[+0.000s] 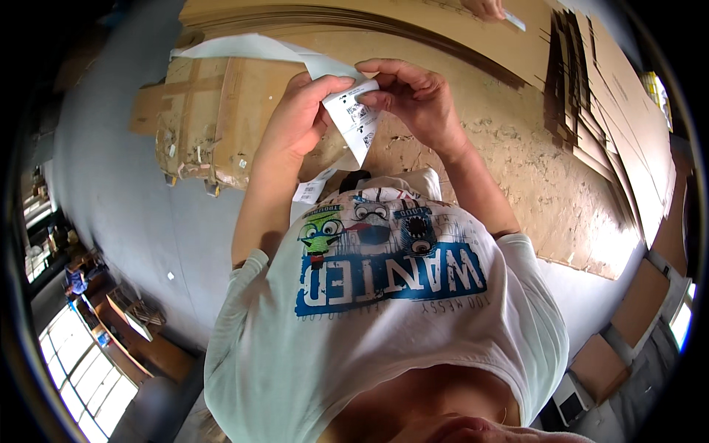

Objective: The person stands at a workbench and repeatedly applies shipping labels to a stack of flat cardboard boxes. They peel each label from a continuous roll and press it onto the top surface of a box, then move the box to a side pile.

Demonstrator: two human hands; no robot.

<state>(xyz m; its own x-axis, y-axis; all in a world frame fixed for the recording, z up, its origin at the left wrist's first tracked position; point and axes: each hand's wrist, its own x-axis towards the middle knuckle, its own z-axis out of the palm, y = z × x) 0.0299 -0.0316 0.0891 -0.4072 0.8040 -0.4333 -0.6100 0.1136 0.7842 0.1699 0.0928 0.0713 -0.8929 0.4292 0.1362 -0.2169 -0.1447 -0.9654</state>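
Observation:
A long white strip of printed labels (351, 117) is held up in front of my chest, over the cardboard-covered table. My left hand (301, 111) is closed on it, the thumb lying along its upper edge. From the other side my right hand (415, 100) pinches the strip's right edge between thumb and fingers. Black printed codes show on the part below my thumbs. The plain length of the strip trails off to the far left, and another printed end (312, 189) hangs down near my waist. Whether a label is partly lifted off, I cannot tell.
A worn cardboard sheet (509, 170) covers the table before me. Flat cardboard (413, 23) is stacked along the far side, with more sheets (602, 118) on the right. Another person's hand (485, 7) holds a small white item at the far edge.

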